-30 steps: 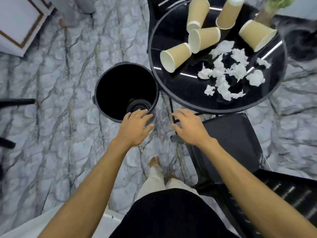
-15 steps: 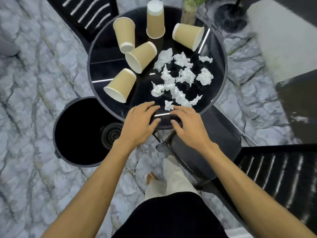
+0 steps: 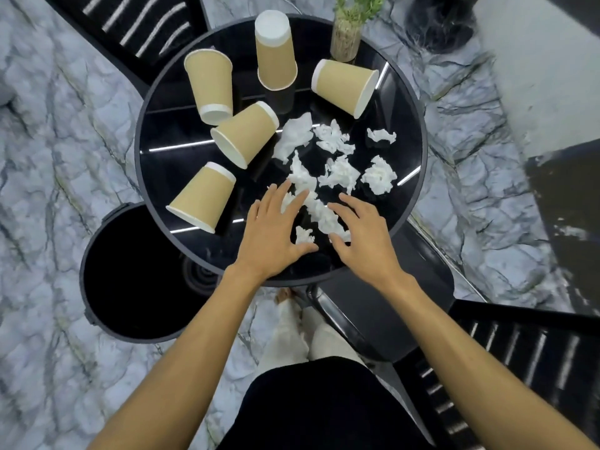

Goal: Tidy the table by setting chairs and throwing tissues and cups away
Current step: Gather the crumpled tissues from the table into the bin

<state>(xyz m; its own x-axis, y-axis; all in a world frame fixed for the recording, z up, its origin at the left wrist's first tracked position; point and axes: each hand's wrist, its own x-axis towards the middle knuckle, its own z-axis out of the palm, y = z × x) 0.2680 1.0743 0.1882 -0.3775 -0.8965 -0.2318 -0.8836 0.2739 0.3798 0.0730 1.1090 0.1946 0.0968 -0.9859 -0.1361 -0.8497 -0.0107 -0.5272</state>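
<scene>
Round black table (image 3: 162, 154) fills the middle, open bin (image 3: 130, 280) under its near-left edge, chair (image 3: 373, 319) near-right, cups (image 3: 243, 134) far side, while left hand (image 3: 272, 235) and right hand (image 3: 363, 235), fingers spread and gripping nothing, flank crumpled tissues (image 3: 324, 217) by the front rim.

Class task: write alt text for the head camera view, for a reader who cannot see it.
Seen from above, a person's left hand and right hand, both open, reach over crumpled white tissues on a round black table. Five tan paper cups sit beyond them, near a small plant. A black bin stands left of the table.
</scene>
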